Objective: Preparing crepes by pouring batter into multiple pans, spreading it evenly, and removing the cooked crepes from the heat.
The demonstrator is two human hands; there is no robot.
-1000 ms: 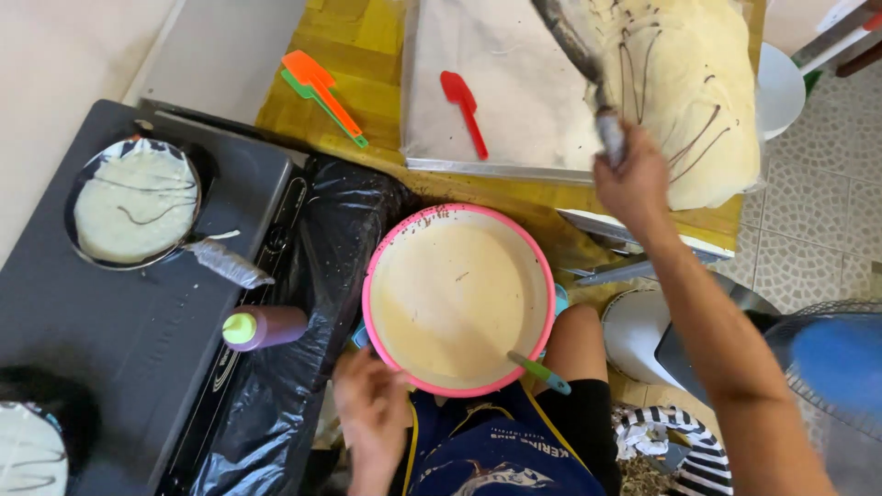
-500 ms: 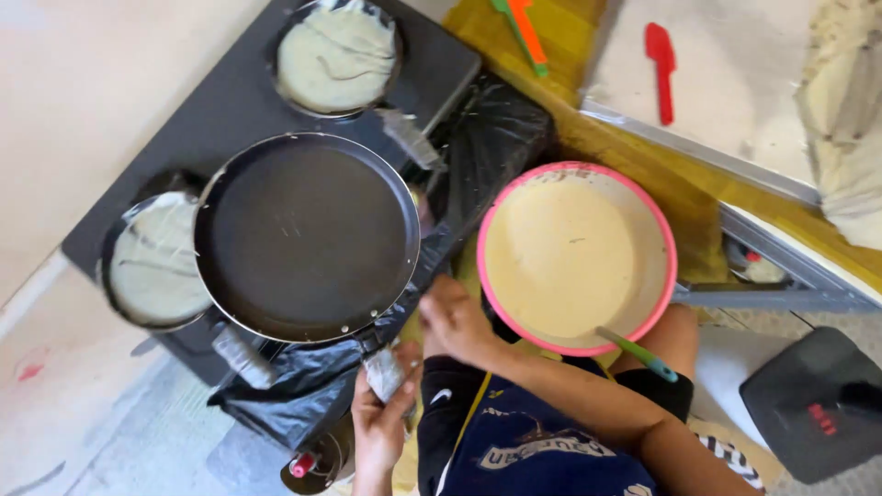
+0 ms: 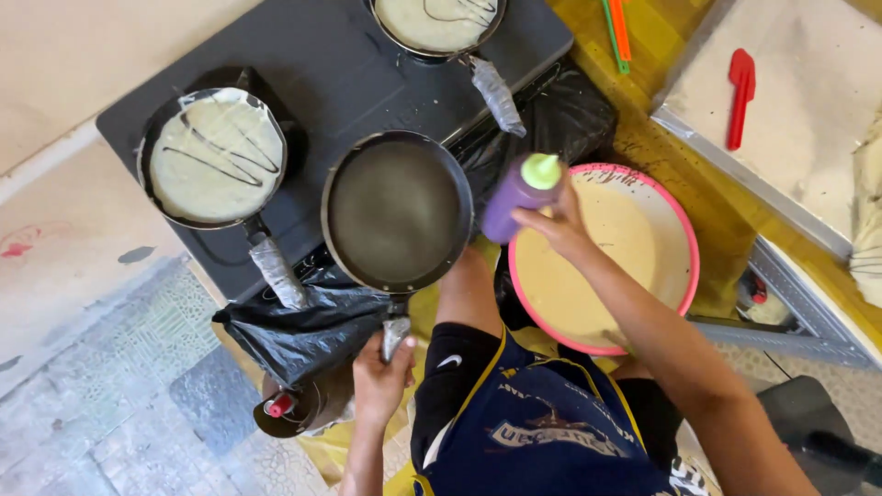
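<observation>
A: Head view status?
B: Left hand (image 3: 381, 375) grips empty pan (image 3: 397, 211) handle at stove (image 3: 349, 73) front edge. Right hand (image 3: 556, 220) clasps purple bottle (image 3: 516, 196). Two pans already filled; this one remains, seemingly.

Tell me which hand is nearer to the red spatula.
The right hand. It holds the purple bottle over the batter bowl, with the red spatula up and to its right. The left hand grips the empty pan's handle, much farther away.
</observation>
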